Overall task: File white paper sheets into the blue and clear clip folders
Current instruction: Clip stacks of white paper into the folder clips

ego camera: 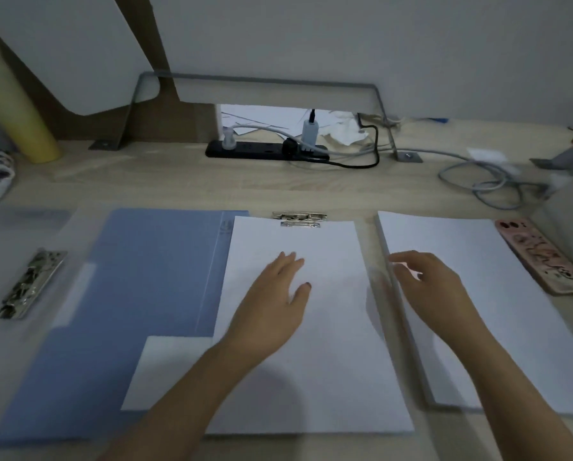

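The sheet (331, 354), best kept square under the clip (300, 219), is being pressed by the flat left hand (272, 311), the empty, loosely curled right hand (434, 287) being held over the stack (518, 314).

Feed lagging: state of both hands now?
Left hand: open, flat on the white rectangular paper sheet.
Right hand: at edge of the thick white paper stack; grip cannot be told.

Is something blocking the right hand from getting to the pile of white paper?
Nothing visible does. The right hand is at the left edge of the paper stack, with no object between them.
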